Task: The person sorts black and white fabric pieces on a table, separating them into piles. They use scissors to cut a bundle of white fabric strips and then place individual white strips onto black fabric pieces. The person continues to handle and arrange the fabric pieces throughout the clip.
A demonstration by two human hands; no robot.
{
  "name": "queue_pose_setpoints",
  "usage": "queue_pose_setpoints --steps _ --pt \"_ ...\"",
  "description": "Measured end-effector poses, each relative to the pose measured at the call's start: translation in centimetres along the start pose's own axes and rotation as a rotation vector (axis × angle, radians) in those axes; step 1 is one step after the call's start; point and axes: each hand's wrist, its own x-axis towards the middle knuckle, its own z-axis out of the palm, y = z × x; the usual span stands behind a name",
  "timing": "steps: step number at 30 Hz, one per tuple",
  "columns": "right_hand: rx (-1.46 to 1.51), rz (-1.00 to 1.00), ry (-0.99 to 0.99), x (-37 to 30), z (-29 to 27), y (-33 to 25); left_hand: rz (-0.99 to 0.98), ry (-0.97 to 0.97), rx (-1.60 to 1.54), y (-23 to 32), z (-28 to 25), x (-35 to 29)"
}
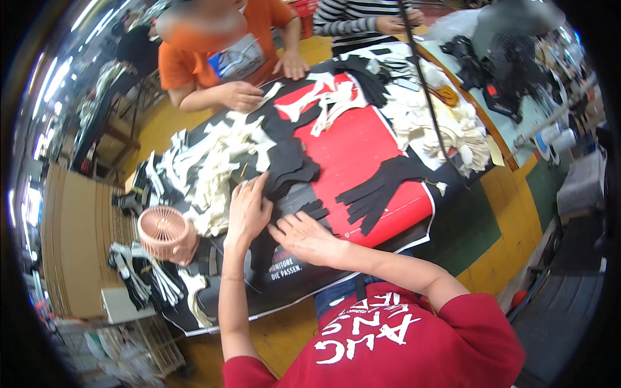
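Observation:
My left hand [247, 210] lies at the right edge of a heap of cream fabric pieces [213, 174], its fingers stretched out toward stacked black fabric pieces [291, 167]. Close beside it, my right hand [304, 237] rests with its fingers apart and its fingertips on dark cloth. Black fabric strips [314, 209] show just above the right hand. Some of the black cloth between and under both hands is hidden. Further right, a fanned bundle of black strips [381, 194] lies on the red part of the table cover [343, 152].
A pink fan [165, 233] stands left of my left hand. Across the table, a person in orange [265, 39] handles a cream piece; another wears a striped sleeve [349, 26]. A cream pile [446, 123] lies at the far right. Cardboard sheets [81, 239] stand at the left.

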Motion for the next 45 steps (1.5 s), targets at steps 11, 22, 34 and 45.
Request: queue_pose_setpoints --steps 11,22,34,45 --pt "-0.102 -0.019 0.228 -3.6 1.4 2.2 -0.005 -0.056 -0.024 6.3 0.4 -7.1" --pt "0.194 0.017 -0.003 -5.1 -2.3 3.4 -0.06 -0.092 0.05 7.2 0.2 -8.7" --pt "0.191 0.021 0.17 -6.6 -3.4 3.6 -0.057 0.116 0.039 7.0 2.1 -9.9" --pt "0.363 0.077 0.145 -6.4 -5.0 2.2 -0.17 0.098 -0.3 7.5 -1.7 -11.0"
